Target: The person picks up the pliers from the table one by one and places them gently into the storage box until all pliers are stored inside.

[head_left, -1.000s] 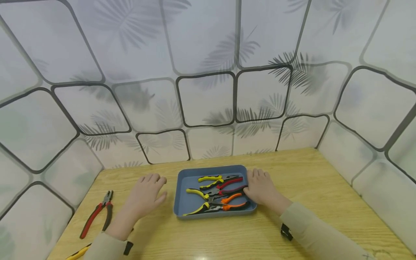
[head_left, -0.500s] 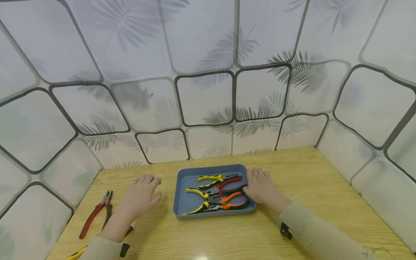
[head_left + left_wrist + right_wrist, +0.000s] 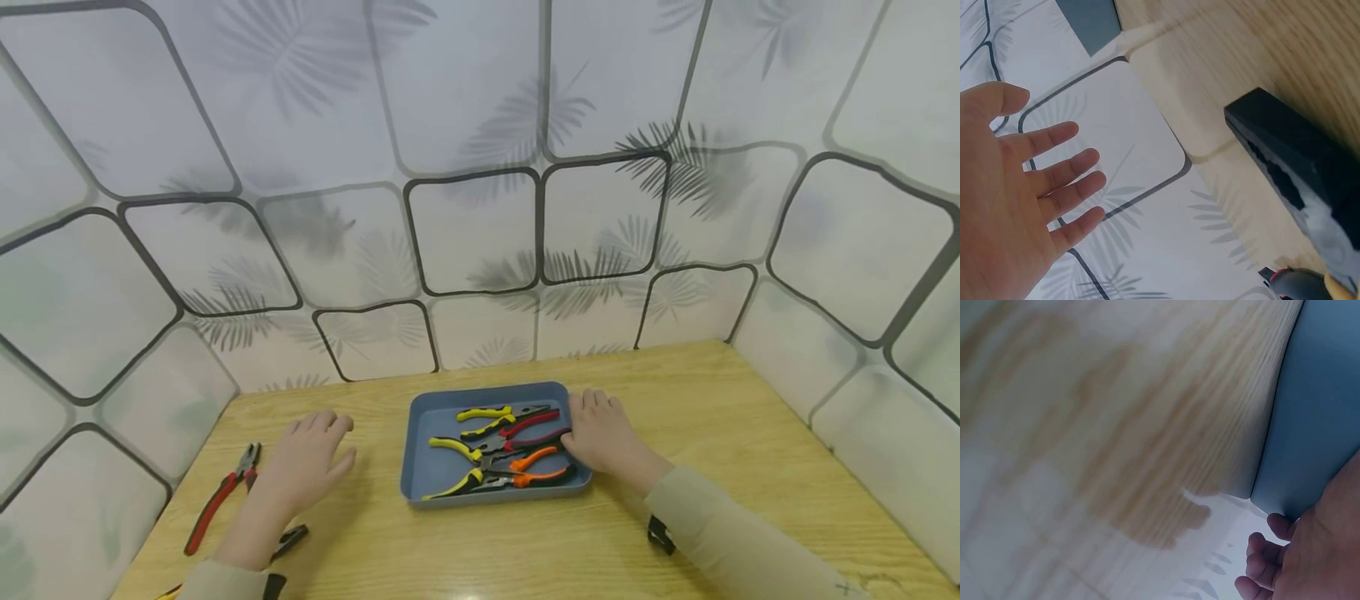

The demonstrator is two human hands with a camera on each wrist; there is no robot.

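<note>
My left hand (image 3: 303,462) hovers over the table, fingers apart and slightly bent, holding nothing. Red-and-black pliers (image 3: 212,508) lie left of it, partly covered by the forearm. Beneath that forearm, another pair of pliers (image 3: 291,540) shows dark jaws; these jaws look large in the left wrist view. My right hand (image 3: 603,433) holds the right rim of a blue tray (image 3: 423,471), thumb over the edge and fingers along the outer wall. Inside lie several pliers: yellow-and-black ones (image 3: 483,412), red-handled ones (image 3: 531,423), yellow-handled ones (image 3: 453,447) and orange-and-black ones (image 3: 543,477).
The wooden table (image 3: 675,392) meets patterned wall covering (image 3: 480,225) at the back and both sides. A yellow handle end (image 3: 171,592) shows at the lower left, beside the left sleeve. The tray stands near the table's middle.
My left hand has drawn away from the tray, leftward and a little toward me, uncovering more of the dark-jawed pliers. The right hand and the tray stay in place.
</note>
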